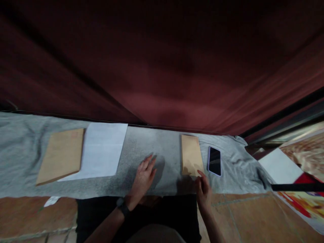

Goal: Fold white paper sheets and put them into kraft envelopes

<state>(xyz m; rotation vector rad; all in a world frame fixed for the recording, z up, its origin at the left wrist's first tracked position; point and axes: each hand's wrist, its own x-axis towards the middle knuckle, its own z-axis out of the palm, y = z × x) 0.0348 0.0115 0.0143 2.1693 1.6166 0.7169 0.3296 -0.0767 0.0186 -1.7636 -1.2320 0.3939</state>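
My left hand (143, 177), with a dark watch on its wrist, hovers over or rests on the grey cloth (152, 143); its fingers are apart and hold nothing. My right hand (204, 190) is at the near right corner of a stack of small brown envelopes (191, 153). Its index finger reaches to the stack's edge, and the other fingers are loosely bent with nothing visible in them. Whether that fingertip touches the paper, I cannot tell. Right of the stack lies a phone (215, 161) with a dark screen and pale purple case.
On the left, a thick stack of larger brown envelopes (63, 153) partly covers white paper sheets (105, 148). A dark red curtain-like surface (162, 77) rises along the far edge. Tiled floor (248, 216) shows below, with a colourful printed item (306, 202) at right.
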